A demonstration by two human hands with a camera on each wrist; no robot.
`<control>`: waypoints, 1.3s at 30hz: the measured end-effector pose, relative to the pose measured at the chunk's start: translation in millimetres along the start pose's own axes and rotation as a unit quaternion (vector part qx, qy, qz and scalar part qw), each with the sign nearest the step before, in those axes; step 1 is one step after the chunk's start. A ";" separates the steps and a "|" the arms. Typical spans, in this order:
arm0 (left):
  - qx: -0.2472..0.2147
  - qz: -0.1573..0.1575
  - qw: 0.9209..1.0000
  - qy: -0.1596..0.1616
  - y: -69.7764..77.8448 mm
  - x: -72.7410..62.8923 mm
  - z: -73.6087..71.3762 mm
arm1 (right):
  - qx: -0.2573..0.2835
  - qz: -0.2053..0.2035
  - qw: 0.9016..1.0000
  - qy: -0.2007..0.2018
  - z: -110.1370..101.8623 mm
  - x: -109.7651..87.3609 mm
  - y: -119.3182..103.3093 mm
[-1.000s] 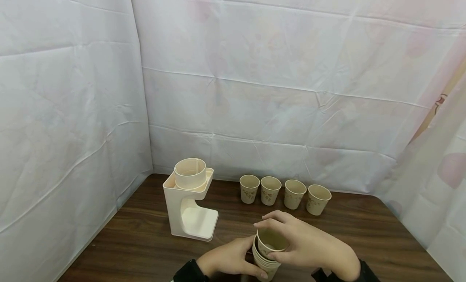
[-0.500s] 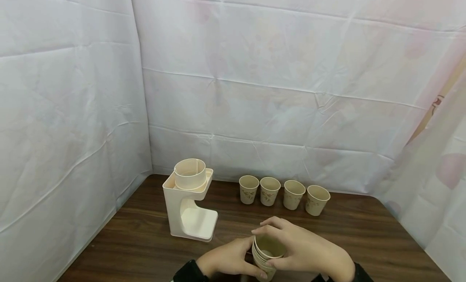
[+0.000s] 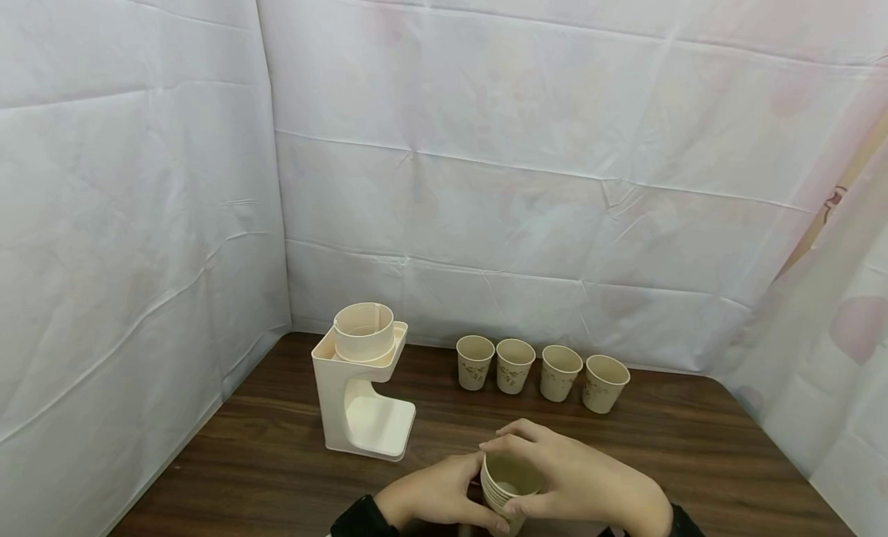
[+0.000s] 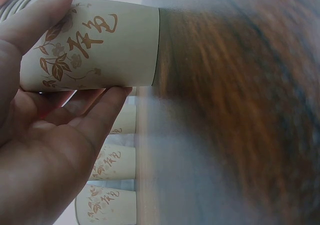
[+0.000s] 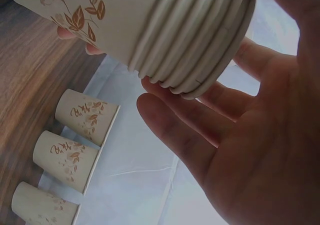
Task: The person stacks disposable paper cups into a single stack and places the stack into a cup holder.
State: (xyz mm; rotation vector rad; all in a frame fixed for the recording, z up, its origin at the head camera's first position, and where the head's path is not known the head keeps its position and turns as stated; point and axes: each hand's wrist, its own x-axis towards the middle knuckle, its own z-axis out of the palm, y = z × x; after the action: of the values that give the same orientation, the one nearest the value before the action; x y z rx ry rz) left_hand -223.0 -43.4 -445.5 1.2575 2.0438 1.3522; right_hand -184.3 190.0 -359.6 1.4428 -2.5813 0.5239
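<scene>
A nested stack of beige paper cups (image 3: 499,497) with brown leaf print stands upright near the front of the table. My left hand (image 3: 438,491) grips its lower side, thumb and fingers wrapped round it. In the left wrist view the outermost cup (image 4: 102,47) fills the hand. My right hand (image 3: 565,471) holds the stack by its upper rims, fingers on the far side and thumb on the near side. Several stacked rims (image 5: 200,40) sit close together in the right wrist view. The palm hides part of the cup mouths.
Behind the hands, a row of several single paper cups (image 3: 513,367) stands upright near the back edge. To the left is a cream C-shaped stand (image 3: 333,402) with a round holder (image 3: 363,344) on top. White cloth (image 3: 444,213) hangs behind the dark wooden table (image 3: 229,452).
The top cup, first raised and tilted in my right hand, has sunk down into the stack, and its rim now sits close to the others. My left hand has kept its grip.
</scene>
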 end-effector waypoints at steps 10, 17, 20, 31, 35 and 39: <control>0.000 -0.008 1.000 0.002 0.7 -0.1 0.6 | 0.004 0.018 1.000 -0.016 -0.3 -0.1 0.0; 0.011 -0.003 1.000 0.005 0.6 -0.2 0.3 | 0.002 0.034 0.999 -0.027 -3.7 -1.2 1.4; 0.023 0.000 1.000 0.009 1.0 -0.1 0.2 | 0.000 0.042 0.999 -0.031 -5.4 -1.3 1.7; 0.053 0.008 0.998 0.025 0.9 -0.4 0.6 | -0.011 0.063 0.997 -0.035 -11.7 -3.1 1.3; 0.064 0.013 0.997 0.029 0.9 -0.4 0.9 | -0.015 0.046 0.999 -0.016 -14.6 -3.9 3.9; 0.057 0.014 0.998 0.031 1.3 -0.4 0.9 | -0.009 0.031 0.999 -0.004 -17.9 -5.3 6.7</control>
State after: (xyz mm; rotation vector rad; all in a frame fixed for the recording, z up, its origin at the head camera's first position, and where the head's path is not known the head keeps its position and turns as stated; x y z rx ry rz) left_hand -221.5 -43.1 -444.9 1.3111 2.1805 1.3197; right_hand -188.1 203.9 -345.9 1.3655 -2.6370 0.5029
